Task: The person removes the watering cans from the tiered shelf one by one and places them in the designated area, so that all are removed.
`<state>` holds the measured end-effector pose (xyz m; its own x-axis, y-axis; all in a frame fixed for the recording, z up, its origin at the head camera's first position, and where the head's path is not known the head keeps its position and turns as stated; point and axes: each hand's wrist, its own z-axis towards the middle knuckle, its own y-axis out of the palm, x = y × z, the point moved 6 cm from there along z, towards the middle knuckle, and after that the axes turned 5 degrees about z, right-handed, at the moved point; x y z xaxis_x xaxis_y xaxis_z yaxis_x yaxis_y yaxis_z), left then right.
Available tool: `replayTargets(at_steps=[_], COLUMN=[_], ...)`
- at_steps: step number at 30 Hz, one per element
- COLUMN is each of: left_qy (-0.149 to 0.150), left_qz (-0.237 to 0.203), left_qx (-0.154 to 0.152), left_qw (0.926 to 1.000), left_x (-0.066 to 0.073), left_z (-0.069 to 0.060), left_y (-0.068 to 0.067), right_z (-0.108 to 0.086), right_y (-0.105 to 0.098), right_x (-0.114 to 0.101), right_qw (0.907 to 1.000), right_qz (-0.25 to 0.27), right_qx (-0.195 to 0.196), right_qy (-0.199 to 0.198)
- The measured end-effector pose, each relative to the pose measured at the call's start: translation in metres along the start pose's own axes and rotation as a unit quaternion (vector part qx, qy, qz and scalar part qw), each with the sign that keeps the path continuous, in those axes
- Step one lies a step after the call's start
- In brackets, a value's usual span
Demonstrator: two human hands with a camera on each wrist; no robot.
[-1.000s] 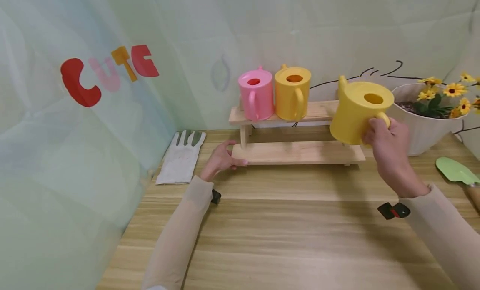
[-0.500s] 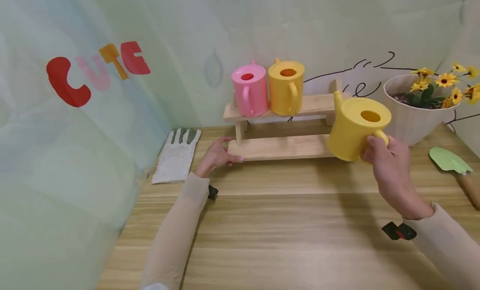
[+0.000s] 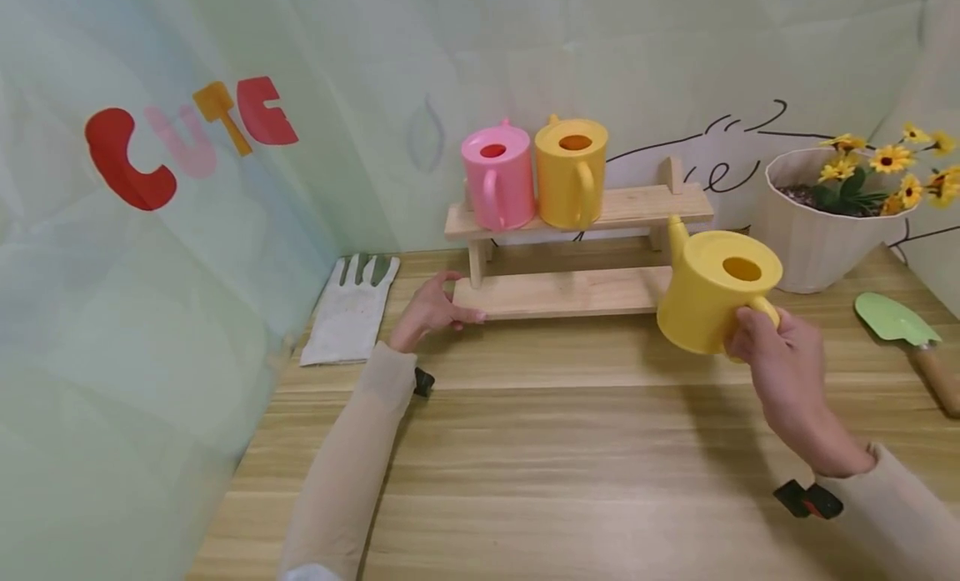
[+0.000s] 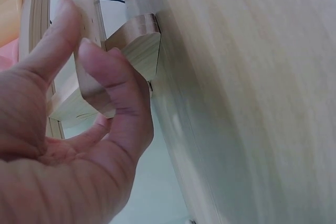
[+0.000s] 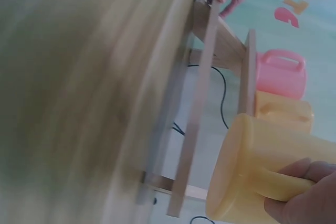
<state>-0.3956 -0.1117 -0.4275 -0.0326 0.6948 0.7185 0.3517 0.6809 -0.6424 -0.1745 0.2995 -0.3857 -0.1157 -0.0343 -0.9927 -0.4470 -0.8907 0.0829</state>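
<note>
In the head view my right hand (image 3: 787, 377) grips a yellow watering can (image 3: 708, 302) by its handle. The can is held off the table, in front of the right end of a two-step wooden shelf (image 3: 562, 293), its spout toward the upper left. My left hand (image 3: 435, 308) holds the left end of the shelf's lower board; in the left wrist view its thumb and fingers curl round the board (image 4: 92, 72). On the upper step stand a pink watering can (image 3: 510, 181) and an orange-yellow watering can (image 3: 562, 177), side by side, handles toward me.
A white gardening glove (image 3: 348, 318) lies left of the shelf. To the right stands a white pot (image 3: 802, 247) with yellow flowers (image 3: 892, 160). A green trowel (image 3: 896, 318) with a wooden handle lies near the right edge. A printed cloth backdrop (image 3: 360, 64) rises behind the table.
My right hand has brought the yellow watering can down and toward me, from upper-step height to in front of the lower board. The left hand keeps its hold on the shelf. The view shifts slightly.
</note>
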Motion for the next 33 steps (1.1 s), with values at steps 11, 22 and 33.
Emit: replayTargets(at_steps=[11,22,33], left_qy=[-0.003,0.009,0.008], left_qz=[0.007,0.005,0.005], left_qx=[0.001,0.002,0.003], left_qw=[1.0,0.9999,1.0], left_x=[0.0,-0.001,0.002], left_z=[0.001,-0.001,-0.003], left_y=[-0.002,-0.001,0.001], right_z=[-0.01,-0.015,-0.019], right_y=[0.003,0.0,0.0], right_x=[0.018,0.03,0.035], right_qw=[0.9996,0.9947,0.9914], right_qz=[-0.007,-0.083,-0.11], right_qx=[-0.009,-0.01,-0.007], right_qy=[0.027,0.059,0.071])
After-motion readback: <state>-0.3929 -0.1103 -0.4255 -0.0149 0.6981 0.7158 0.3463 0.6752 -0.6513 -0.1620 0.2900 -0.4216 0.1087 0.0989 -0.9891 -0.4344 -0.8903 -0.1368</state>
